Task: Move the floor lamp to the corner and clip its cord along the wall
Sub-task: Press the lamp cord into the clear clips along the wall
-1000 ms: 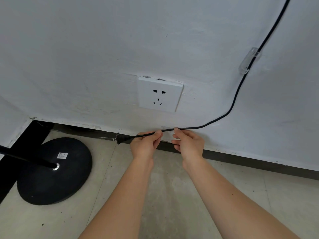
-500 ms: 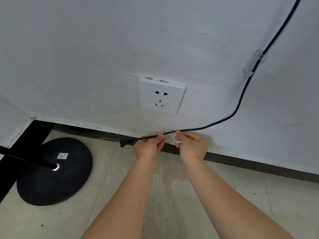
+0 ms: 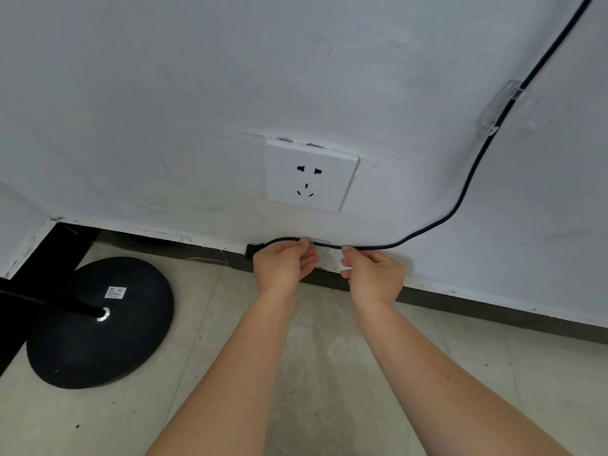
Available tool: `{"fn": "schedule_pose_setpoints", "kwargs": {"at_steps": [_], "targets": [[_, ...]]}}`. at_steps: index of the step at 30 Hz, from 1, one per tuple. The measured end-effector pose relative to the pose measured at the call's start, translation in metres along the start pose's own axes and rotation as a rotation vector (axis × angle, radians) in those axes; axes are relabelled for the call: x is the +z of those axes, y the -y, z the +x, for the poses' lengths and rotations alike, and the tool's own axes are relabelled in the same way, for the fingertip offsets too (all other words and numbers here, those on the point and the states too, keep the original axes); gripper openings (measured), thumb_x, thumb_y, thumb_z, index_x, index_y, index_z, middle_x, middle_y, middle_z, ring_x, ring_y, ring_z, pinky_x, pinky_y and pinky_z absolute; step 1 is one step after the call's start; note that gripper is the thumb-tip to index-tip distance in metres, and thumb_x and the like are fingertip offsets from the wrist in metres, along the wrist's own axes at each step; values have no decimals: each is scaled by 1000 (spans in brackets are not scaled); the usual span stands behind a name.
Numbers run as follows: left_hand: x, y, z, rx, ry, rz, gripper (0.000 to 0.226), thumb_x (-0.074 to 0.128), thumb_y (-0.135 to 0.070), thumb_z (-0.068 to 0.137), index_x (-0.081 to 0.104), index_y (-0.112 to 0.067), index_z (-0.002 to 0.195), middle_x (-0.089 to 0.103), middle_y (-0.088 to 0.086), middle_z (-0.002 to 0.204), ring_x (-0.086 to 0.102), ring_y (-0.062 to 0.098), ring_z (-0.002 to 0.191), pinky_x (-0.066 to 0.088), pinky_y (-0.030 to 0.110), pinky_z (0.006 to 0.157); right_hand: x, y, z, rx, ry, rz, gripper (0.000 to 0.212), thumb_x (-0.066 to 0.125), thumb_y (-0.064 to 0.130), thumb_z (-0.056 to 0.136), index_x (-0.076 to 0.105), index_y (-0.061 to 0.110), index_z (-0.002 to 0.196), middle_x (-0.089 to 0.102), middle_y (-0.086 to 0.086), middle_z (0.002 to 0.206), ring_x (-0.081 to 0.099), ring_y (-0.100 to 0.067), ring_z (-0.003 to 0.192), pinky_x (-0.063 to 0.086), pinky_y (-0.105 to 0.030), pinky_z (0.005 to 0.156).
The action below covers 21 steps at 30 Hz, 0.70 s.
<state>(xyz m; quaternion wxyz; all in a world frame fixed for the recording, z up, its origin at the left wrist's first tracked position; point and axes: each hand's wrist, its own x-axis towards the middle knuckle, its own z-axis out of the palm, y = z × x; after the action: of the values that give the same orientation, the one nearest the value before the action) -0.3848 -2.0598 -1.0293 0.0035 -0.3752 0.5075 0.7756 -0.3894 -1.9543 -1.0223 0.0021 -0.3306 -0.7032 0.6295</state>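
White wall (image 3: pixel 164 93), concrete floor (image 3: pixel 329 373). Black round lamp base (image 3: pixel 98 324) at left corner, white label (image 3: pixel 115 292) unreadable. Blank wall socket (image 3: pixel 311 174) above hands. Black cord (image 3: pixel 460 199) through clear clip (image 3: pixel 496 108), plug (image 3: pixel 251 250) near baseboard. Left hand (image 3: pixel 283 263) and right hand (image 3: pixel 375 274) each pinching cord, fingertips closed.

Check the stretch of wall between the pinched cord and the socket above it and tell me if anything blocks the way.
Nothing visible does. The left hand and right hand pinch the cord just below the wall socket, and only bare white wall lies between. The plug hangs unplugged at the left.
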Motion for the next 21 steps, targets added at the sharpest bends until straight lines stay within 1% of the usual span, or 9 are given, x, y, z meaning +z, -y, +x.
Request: {"fn": "schedule_pose_setpoints", "kwargs": {"at_steps": [3, 5, 7, 9, 12, 15, 18, 21], "targets": [[0, 1, 0, 67, 11, 131, 15, 63, -17, 87, 66, -6, 77, 72, 11, 81, 70, 21, 71, 57, 25, 63, 0, 1, 1, 12, -24, 13, 21, 72, 16, 73, 63, 16, 54, 65, 0, 53, 59, -14, 45, 47, -25, 54], [-1, 2, -1, 86, 31, 214, 19, 59, -21, 89, 66, -7, 79, 73, 10, 85, 70, 21, 73, 57, 28, 65, 0, 2, 2, 18, -41, 18, 22, 70, 15, 73, 61, 13, 54, 63, -2, 53, 60, -20, 52, 45, -26, 55], [0, 1, -1, 43, 70, 239, 21, 56, -24, 92, 66, -7, 85, 73, 9, 89, 70, 22, 75, 57, 32, 69, 0, 1, 2, 28, -52, 25, 22, 68, 15, 74, 59, 10, 55, 60, -3, 54, 60, -26, 60, 46, -29, 60], [-1, 0, -1, -29, 118, 236, 24, 52, -27, 93, 67, -10, 89, 73, 7, 92, 70, 21, 75, 56, 33, 72, -1, 0, 1, 43, -53, 32, 21, 64, 16, 76, 57, 8, 57, 58, -5, 57, 58, -29, 64, 46, -32, 63], [-1, 0, -3, -69, 149, 238, 29, 49, -31, 94, 68, -9, 93, 73, 7, 95, 70, 21, 78, 56, 34, 75, -1, 1, -2, 66, -31, 33, 21, 61, 20, 79, 54, 8, 62, 55, -4, 59, 57, -28, 63, 45, -34, 63], [-1, 0, -4, -89, 157, 238, 33, 47, -34, 94, 69, -8, 96, 73, 8, 96, 70, 22, 81, 56, 34, 75, 0, 3, -5, 87, 6, 31, 21, 62, 24, 80, 55, 8, 67, 56, -4, 62, 56, -25, 62, 47, -37, 65], [0, 0, -3, -109, 169, 253, 36, 46, -36, 94, 70, -10, 93, 74, 7, 95, 70, 22, 81, 55, 34, 75, 1, 3, -7, 92, 28, 16, 20, 62, 25, 80, 59, 8, 71, 58, -5, 65, 57, -26, 65, 51, -42, 73], [-1, -1, -3, -119, 165, 252, 37, 47, -38, 92, 71, -11, 90, 74, 6, 91, 70, 21, 78, 56, 33, 73, 1, 3, -7, 94, 41, 8, 19, 63, 25, 81, 60, 7, 74, 59, -5, 64, 57, -24, 61, 52, -41, 73]]}}
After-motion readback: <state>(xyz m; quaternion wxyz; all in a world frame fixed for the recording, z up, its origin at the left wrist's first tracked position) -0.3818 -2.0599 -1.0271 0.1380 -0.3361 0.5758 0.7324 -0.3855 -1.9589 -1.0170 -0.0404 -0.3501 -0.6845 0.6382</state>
